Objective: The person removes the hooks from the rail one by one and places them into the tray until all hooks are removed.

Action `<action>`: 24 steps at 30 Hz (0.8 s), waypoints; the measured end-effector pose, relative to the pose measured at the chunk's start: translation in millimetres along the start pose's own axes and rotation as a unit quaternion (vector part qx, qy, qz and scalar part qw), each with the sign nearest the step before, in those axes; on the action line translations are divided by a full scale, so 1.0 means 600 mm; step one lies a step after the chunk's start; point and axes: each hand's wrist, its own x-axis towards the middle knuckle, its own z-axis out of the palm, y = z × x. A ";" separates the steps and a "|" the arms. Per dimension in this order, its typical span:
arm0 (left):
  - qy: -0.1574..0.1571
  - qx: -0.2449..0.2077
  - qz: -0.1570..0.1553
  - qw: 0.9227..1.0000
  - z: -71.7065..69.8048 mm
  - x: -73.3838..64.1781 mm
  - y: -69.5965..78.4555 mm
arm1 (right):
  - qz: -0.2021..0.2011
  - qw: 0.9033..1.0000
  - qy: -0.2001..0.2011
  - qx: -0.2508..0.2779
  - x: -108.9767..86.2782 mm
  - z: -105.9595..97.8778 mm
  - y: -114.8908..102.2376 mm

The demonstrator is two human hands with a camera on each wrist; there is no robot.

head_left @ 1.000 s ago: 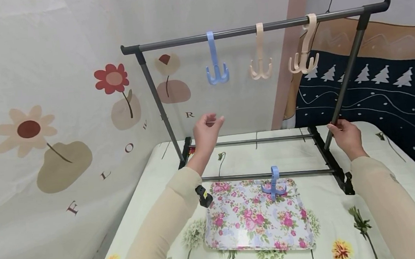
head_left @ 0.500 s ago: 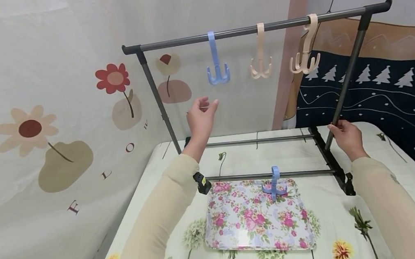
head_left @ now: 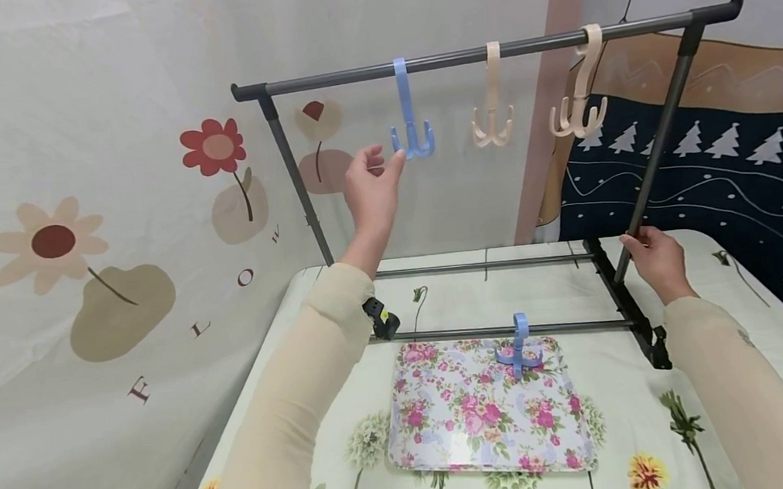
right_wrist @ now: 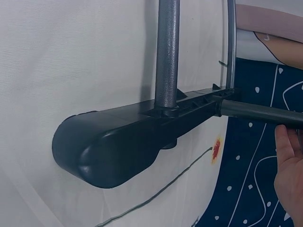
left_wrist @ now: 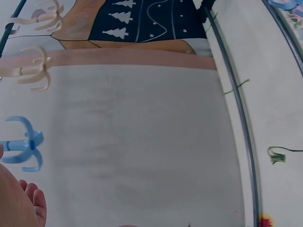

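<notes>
My left hand (head_left: 373,192) is raised just below and left of a blue four-pronged hook (head_left: 411,130) that hangs from the rack's top bar. Its fingers curve loosely, with the thumb tip close to the hook's left prong; whether they touch I cannot tell. In the left wrist view, this blue hook (left_wrist: 29,144) is just above the hand (left_wrist: 19,198). Low on the right post (head_left: 655,136) of the dark metal rack, my right hand (head_left: 657,262) grips the tube. The right wrist view has that hand (right_wrist: 289,165) at the post (right_wrist: 260,113), near the black foot (right_wrist: 113,146).
Two beige hooks (head_left: 492,115) hang farther right on the top bar (head_left: 445,61). A floral tray (head_left: 476,416) lies in front of the rack, with another blue hook (head_left: 518,354) at its back edge. Lower bars (head_left: 566,328) cross above the flowered tablecloth (head_left: 631,425).
My left hand has risen from mid-height within the rack up to the hanging blue hook. The right hand stays on the post.
</notes>
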 end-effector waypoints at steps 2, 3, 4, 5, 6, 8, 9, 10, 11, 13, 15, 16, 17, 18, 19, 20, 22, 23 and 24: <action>0.003 0.002 0.001 1.000 0.002 0.005 0.010 | 0.001 1.000 0.000 -0.001 0.000 0.000 0.000; 0.003 0.003 0.001 1.000 0.003 0.008 0.015 | 0.001 1.000 0.000 -0.003 0.000 0.000 0.000; 0.004 0.004 0.002 1.000 0.004 0.010 0.021 | 0.000 1.000 0.001 -0.003 0.000 0.000 0.000; 0.004 0.002 0.001 1.000 0.007 0.013 0.026 | -0.001 1.000 0.001 -0.005 0.000 0.000 0.001; 0.005 0.002 0.001 1.000 0.009 0.016 0.031 | -0.001 1.000 0.001 -0.005 0.000 -0.001 0.001; 0.007 0.001 -0.001 1.000 0.013 0.021 0.040 | -0.002 1.000 0.002 -0.006 0.000 0.000 0.002; 0.008 -0.002 -0.002 1.000 0.016 0.024 0.045 | -0.003 1.000 0.002 -0.007 0.000 -0.001 0.002; 0.009 -0.003 -0.002 1.000 0.018 0.025 0.048 | -0.003 1.000 0.002 -0.007 0.001 0.000 0.002; 0.010 -0.003 -0.002 1.000 0.021 0.027 0.052 | -0.004 1.000 0.002 -0.007 0.001 0.000 0.003; 0.014 0.000 0.000 1.000 0.025 0.030 0.057 | -0.003 1.000 0.001 -0.006 0.002 0.000 0.004; 0.019 0.006 0.004 1.000 0.030 0.033 0.061 | -0.001 1.000 -0.001 -0.006 0.004 0.000 0.005; 0.024 0.011 0.006 1.000 0.032 0.035 0.063 | 0.000 1.000 -0.001 -0.006 0.004 0.000 0.006; 0.029 0.015 0.008 0.999 0.034 0.037 0.064 | 0.002 1.000 -0.001 -0.006 0.005 0.000 0.006; 0.034 0.020 0.011 0.999 0.036 0.040 0.066 | 0.004 1.000 -0.002 -0.007 0.006 0.000 0.007; 0.040 0.025 0.012 0.999 0.038 0.042 0.067 | 0.006 1.000 -0.002 -0.008 0.006 0.001 0.007; 0.045 0.029 0.012 0.999 0.040 0.044 0.069 | 0.008 1.000 -0.002 -0.008 0.007 0.001 0.007; 0.057 0.038 0.010 0.998 0.044 0.049 0.072 | 0.009 1.000 -0.002 -0.008 0.007 0.002 0.007; 0.061 0.043 0.007 0.997 0.046 0.052 0.073 | 0.009 1.000 -0.003 -0.008 0.007 0.002 0.007; 0.064 0.047 0.001 0.997 0.048 0.055 0.076 | 0.010 1.000 -0.003 -0.007 0.007 0.003 0.006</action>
